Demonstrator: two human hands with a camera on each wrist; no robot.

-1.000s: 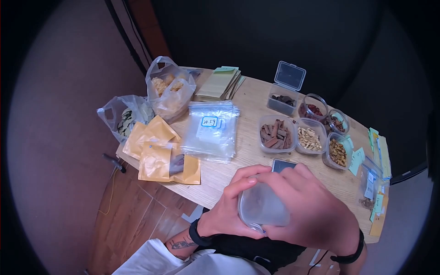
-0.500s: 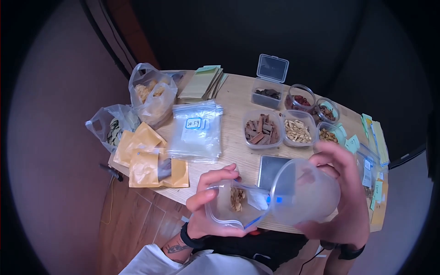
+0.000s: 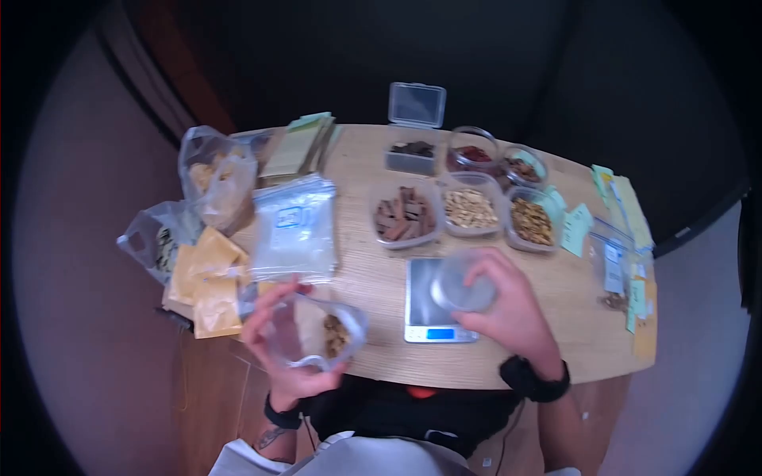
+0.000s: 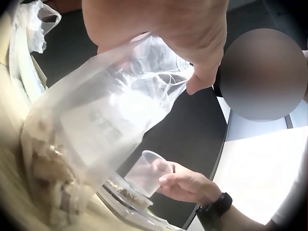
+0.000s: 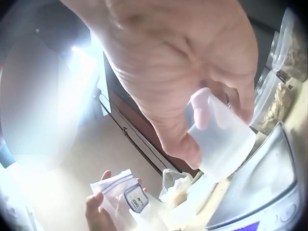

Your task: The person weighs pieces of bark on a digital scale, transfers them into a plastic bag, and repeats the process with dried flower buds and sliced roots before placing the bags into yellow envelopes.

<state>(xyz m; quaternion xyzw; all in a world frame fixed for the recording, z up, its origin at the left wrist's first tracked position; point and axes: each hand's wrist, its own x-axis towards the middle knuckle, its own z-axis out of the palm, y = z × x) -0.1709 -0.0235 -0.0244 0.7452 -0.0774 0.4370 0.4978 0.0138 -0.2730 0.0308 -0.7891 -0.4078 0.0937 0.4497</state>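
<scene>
- Head view: the left hand (image 3: 278, 349) is curled round a clear zip bag (image 3: 317, 337) with a little dried material in the bottom, held over the near desk (image 3: 373, 357) edge. The right hand (image 3: 504, 309) has its fingers wrapped round a clear plastic cup (image 3: 462, 283), which sits on the scale (image 3: 435, 301) just beside that hand.
- Left wrist view: the bag (image 4: 96, 130) looks thin, limp and crinkly, so it is likely best pinched at the stiffer zip rim. The cup (image 4: 149, 173) is light.
- Right wrist view: thumb and fingers clasp the cup (image 5: 224, 139) at its wall; it seems slick and easily squashed, so a gentle side hold suits.
</scene>
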